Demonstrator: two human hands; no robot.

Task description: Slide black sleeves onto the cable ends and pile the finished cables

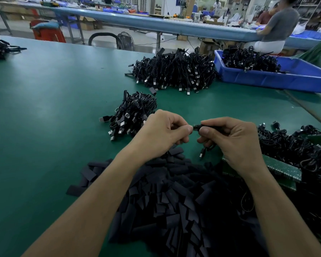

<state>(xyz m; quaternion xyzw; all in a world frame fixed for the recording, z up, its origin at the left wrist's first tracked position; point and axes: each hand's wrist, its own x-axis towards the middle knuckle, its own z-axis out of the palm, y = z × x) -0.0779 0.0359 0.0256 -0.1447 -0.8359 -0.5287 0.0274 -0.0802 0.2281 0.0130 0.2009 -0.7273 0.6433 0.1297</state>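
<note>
Blue plastic bin (pixel 267 78) on green table (pixel 44 108). Behind bin: person in grey top (pixel 280 26), seated, back turned, at long blue bench (pixel 137 21) stretching left of bin. Cardboard boxes (pixel 208 47) on floor just left of bin. Floor fan (pixel 126 40) further left. Red stool (pixel 48 33) far left of bin.

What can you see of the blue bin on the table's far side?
The blue bin is a shallow rectangular tray of what looks like smooth plastic. It sits flat on the green table, its right end out of frame. Coiled black cables heap inside it. A bigger cable pile lies just left.
</note>
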